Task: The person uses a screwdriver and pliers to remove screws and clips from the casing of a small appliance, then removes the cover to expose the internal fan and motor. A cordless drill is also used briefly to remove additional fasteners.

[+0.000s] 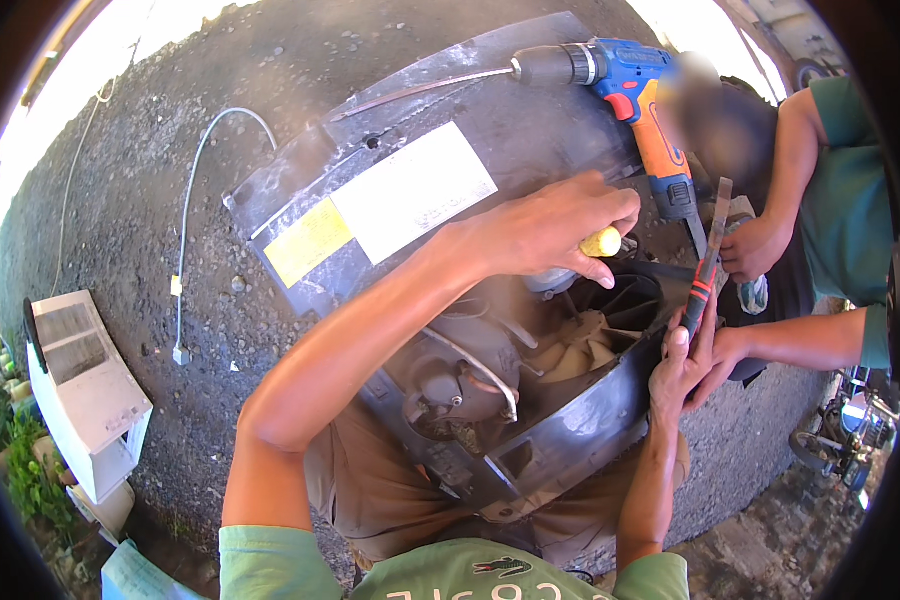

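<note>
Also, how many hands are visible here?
4: the person's left hand, gripping a yellow handle; their right hand, holding a red-and-black tool; the co-worker's upper hand, near the drill; their lower hand, partly hidden.

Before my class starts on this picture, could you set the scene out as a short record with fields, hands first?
Left hand: fingers around a yellow cylindrical handle
Right hand: holds a black-and-red-handled tool with a flat metal blade, blade upward in the picture
Centre: black box-like housing with a bladed fan inside
Beyond left hand: blue-and-orange cordless drill with a long thin metal bit
Right side: co-worker in a green shirt, hands near the tool
</note>
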Demonstrator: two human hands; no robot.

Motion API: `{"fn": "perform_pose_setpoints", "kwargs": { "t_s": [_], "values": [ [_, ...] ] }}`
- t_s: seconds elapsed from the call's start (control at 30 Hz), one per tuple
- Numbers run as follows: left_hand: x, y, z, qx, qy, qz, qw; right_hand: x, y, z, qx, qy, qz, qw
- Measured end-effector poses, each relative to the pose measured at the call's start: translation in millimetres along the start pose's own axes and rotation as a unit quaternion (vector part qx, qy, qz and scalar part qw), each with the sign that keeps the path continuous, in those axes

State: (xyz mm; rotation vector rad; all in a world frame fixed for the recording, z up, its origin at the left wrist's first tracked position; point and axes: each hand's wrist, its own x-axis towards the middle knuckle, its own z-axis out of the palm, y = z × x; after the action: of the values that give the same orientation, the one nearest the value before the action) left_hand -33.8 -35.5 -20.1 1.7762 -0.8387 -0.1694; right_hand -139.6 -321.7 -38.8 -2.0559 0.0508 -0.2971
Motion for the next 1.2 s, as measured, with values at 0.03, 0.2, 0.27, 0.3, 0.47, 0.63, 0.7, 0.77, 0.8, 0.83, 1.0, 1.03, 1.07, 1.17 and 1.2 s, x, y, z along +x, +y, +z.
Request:
{"fn": "perform_pose_setpoints", "kwargs": {
  "t_s": [0.03, 0.2, 0.27, 0.3, 0.47, 0.63, 0.7, 0.77, 0.8, 0.83, 1.0, 1.03, 1.07, 1.17, 1.2],
  "values": [
    [0.5, 0.4, -0.1, 0.003, 0.005, 0.008, 1.000, 0.4, 0.5, -0.2, 0.002, 0.003, -0.005, 1.000],
    [2.5, 1.6, -1.4, 0.015, 0.010, 0.004, 1.000, 2.2, 0.6, -2.7, -0.003, -0.007, 0.007, 1.000],
    [3.2, 1.6, -2.7, 0.017, -0.004, 0.006, 1.000, 2.9, -0.4, -3.0, 0.005, -0.001, 0.003, 1.000],
    [3.6, 1.6, -3.3, 0.018, -0.002, 0.009, 1.000, 3.4, -1.0, -2.8, 0.005, 0.001, 0.002, 1.000],
    [5.4, 3.1, -4.1, 0.018, 0.021, 0.023, 0.999, 5.5, -5.0, -3.0, 0.015, -0.002, 0.008, 1.000],
    [7.9, 5.2, -5.1, 0.027, 0.018, 0.019, 0.999, 7.0, -6.8, -4.0, 0.007, -0.001, 0.010, 1.000],
    [9.0, 5.8, -5.6, 0.027, 0.019, 0.015, 0.999, 7.6, -7.2, -4.8, 0.008, -0.003, 0.012, 1.000],
    [9.9, 6.4, -6.1, 0.023, 0.015, 0.008, 1.000, 8.2, -7.8, -5.5, 0.011, -0.005, 0.010, 1.000],
    [10.2, 6.6, -6.4, 0.023, 0.015, 0.009, 1.000, 8.5, -8.1, -5.7, 0.009, -0.007, 0.012, 1.000],
    [10.5, 6.8, -6.7, 0.024, 0.015, 0.009, 1.000, 8.8, -8.8, -6.1, 0.009, -0.008, 0.011, 1.000],
    [12.6, 6.7, -8.9, 0.032, 0.010, 0.009, 0.999, 10.3, -13.3, -6.5, 0.017, -0.007, 0.021, 1.000],
    [13.3, 6.5, -9.2, 0.037, 0.009, 0.006, 0.999, 10.7, -14.8, -7.1, 0.017, -0.015, 0.030, 0.999],
    [14.1, 6.3, -9.6, 0.042, 0.008, 0.003, 0.999, 11.5, -16.1, -7.0, 0.020, -0.016, 0.029, 0.999],
    [15.6, 6.6, -9.9, 0.058, 0.018, 0.013, 0.998, 13.8, -21.4, -6.6, 0.009, -0.020, 0.021, 1.000],
    [15.4, 7.0, -9.7, 0.058, 0.008, 0.007, 0.998, 14.4, -23.7, -6.0, 0.005, -0.019, 0.010, 1.000]
  ]
}}
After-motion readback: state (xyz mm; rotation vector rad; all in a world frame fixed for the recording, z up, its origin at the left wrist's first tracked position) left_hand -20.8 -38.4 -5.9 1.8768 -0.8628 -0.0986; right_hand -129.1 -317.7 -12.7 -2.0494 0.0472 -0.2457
